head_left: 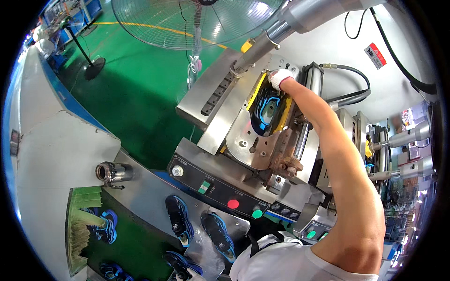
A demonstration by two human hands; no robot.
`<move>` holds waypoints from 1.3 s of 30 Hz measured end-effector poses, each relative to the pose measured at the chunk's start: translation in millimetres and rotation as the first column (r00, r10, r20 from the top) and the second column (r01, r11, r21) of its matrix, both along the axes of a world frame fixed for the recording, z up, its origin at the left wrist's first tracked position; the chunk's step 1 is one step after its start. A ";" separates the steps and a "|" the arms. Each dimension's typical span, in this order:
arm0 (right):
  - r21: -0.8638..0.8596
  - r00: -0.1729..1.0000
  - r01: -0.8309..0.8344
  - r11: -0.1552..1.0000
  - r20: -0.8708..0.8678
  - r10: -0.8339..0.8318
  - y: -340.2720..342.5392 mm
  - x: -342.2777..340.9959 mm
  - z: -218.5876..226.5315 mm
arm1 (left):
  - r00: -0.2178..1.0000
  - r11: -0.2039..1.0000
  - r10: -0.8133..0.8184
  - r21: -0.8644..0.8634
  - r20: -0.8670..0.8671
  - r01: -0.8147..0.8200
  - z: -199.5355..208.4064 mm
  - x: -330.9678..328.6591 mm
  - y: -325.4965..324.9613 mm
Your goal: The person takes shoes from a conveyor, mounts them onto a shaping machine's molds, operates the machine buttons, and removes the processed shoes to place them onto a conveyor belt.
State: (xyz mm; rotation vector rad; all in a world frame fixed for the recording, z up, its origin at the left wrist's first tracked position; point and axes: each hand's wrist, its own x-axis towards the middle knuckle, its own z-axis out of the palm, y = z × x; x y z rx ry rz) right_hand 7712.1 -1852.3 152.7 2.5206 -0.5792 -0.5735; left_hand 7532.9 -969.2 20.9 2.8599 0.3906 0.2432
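In a white glove, my right hand (281, 78) reaches to the far end of a steel press, its fingers curled at the end of a black shoe (265, 112) with a blue band round its opening. The shoe sits between two yellow pads (284, 115) in the press. At the bottom edge, my left hand (191, 275), also gloved and partly cut off, is closed on another black-and-blue shoe (180, 263). Just beyond it, two more shoes (178, 219) lie on a metal shelf.
A control panel (220, 189) with red and green buttons fronts the press. A thick metal cylinder (262, 47) slants above it. At the left, a steel flask (115, 172) stands on a ledge by a machine opening with green strips (82, 234). A large fan (197, 21) stands behind.
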 end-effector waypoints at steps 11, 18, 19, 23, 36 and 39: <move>-0.055 0.957 0.269 0.962 -0.100 -0.273 3.2 -1.9 12.4 | 0.983 0.988 0.152 0.017 -0.102 -0.151 9.1 6.9 -0.3; 0.181 0.903 0.422 0.888 0.009 -0.431 35.8 8.0 56.7 | 0.996 0.996 0.089 0.001 -0.029 -0.089 -5.4 -1.9 7.4; 0.307 0.842 0.502 0.808 0.041 -0.538 46.6 9.6 64.3 | 0.996 0.996 0.085 -0.008 -0.013 -0.086 -7.6 -3.1 10.1; 0.525 0.790 0.397 0.753 0.222 -0.571 131.2 -3.0 79.7 | 0.999 0.999 0.040 -0.028 0.023 -0.039 -5.2 -3.9 12.2; 0.496 0.317 0.498 0.711 0.659 -0.682 150.9 -2.0 -14.3 | 0.995 0.996 -0.061 0.071 0.083 0.055 -4.3 -5.2 17.5; 0.453 0.287 0.556 0.697 0.682 -0.672 107.9 -8.5 -20.5 | 0.999 0.998 -0.035 -0.042 -0.010 0.035 7.4 5.2 7.5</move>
